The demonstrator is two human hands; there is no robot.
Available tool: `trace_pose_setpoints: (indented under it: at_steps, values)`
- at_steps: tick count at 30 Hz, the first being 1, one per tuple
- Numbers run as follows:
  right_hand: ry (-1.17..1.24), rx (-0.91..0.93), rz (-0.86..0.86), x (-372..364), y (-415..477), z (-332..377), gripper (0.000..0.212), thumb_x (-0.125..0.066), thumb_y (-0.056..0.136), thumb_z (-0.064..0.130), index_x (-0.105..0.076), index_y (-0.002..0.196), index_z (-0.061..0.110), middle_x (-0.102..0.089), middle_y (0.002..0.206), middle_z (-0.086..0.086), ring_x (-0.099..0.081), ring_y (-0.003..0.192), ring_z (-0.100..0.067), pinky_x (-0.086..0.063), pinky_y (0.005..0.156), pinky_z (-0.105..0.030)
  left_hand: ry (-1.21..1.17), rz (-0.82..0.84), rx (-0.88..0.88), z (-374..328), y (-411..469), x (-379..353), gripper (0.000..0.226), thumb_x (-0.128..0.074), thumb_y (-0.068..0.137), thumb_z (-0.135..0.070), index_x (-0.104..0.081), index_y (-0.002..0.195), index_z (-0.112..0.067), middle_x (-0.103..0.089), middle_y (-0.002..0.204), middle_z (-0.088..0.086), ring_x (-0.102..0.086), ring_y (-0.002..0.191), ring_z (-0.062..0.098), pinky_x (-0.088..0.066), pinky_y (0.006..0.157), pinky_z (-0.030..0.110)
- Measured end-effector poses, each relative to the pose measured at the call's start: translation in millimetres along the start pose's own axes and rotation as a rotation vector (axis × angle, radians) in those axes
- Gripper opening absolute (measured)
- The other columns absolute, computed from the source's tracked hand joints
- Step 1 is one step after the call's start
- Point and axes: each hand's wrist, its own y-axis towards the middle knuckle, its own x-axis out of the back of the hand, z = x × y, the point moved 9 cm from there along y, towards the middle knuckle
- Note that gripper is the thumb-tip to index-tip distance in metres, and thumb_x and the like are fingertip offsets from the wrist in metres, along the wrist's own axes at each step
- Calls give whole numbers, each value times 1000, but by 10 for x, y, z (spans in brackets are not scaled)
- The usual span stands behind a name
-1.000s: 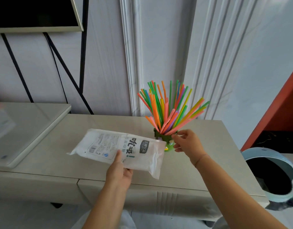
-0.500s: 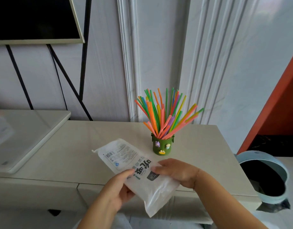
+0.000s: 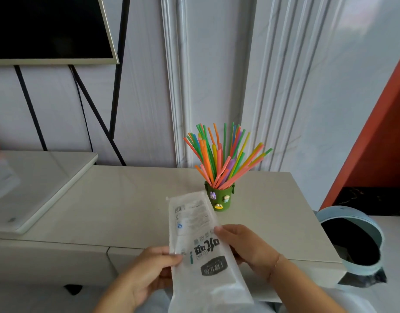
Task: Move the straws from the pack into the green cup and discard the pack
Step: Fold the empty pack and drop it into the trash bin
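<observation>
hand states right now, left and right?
left hand: grip pinches the left edge of the pack.
right hand: holds the pack's right edge, fingers curled round it.

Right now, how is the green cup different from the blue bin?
The green cup stands on the counter; the blue bin sits lower, beside it. The green cup is full of straws; the blue bin shows a dark inside. The green cup has little decorations; the blue bin looks plain. Both are open on top.

There was one pack (image 3: 194,224), one green cup (image 3: 219,199), one blue bin (image 3: 343,213) and two hands - left hand (image 3: 149,272), right hand (image 3: 247,247) - while the straws (image 3: 219,159) ran to dozens, too crowded to count exactly.
</observation>
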Motion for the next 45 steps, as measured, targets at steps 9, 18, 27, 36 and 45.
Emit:
trace_pose_setpoints:
  at_steps: [9, 18, 27, 36, 45]
  values:
    - [243, -44, 65, -115, -170, -199, 30, -53, 94, 19, -63, 111, -3, -69, 107, -27, -63, 101, -45, -45, 96, -54, -38, -86, -113, -92, -123, 45, 18, -61, 90, -13, -70, 101, -1, -74, 89, 21, -73, 72, 29, -59, 61, 37]
    - [257, 4, -9, 27, -287, -219, 30, -52, 95, 20, -62, 114, 0, -70, 109, -20, -65, 102, -40, -47, 95, -57, 55, 56, -77, -68, -136, -220, 34, -69, 83, -35, -73, 100, -7, -75, 99, 14, -72, 86, 27, -57, 73, 38]
    - [332, 14, 175, -73, -436, -283, 39, -69, 82, 29, -67, 111, 2, -67, 112, -26, -65, 102, -41, -52, 89, -50, 24, -108, -124, -228, -18, -225, 31, -67, 84, -42, -76, 93, -13, -77, 89, 8, -74, 82, 26, -57, 67, 33]
    - [212, 149, 2, 364, -486, -224, 22, -51, 94, 13, -66, 110, 10, -67, 88, -29, -41, 44, -17, -31, 45, -25, 94, 123, -102, -3, -39, -359, 19, -68, 85, -14, -75, 101, -7, -75, 98, 15, -73, 86, 27, -57, 66, 32]
    - [230, 164, -88, 450, -535, -196, 37, -43, 89, -8, -76, 80, 7, -51, 78, -25, -39, 69, -31, -26, 60, -30, -202, 150, 3, 38, -14, -458, 32, -62, 71, -10, -73, 99, 2, -71, 95, 27, -70, 75, 32, -58, 60, 35]
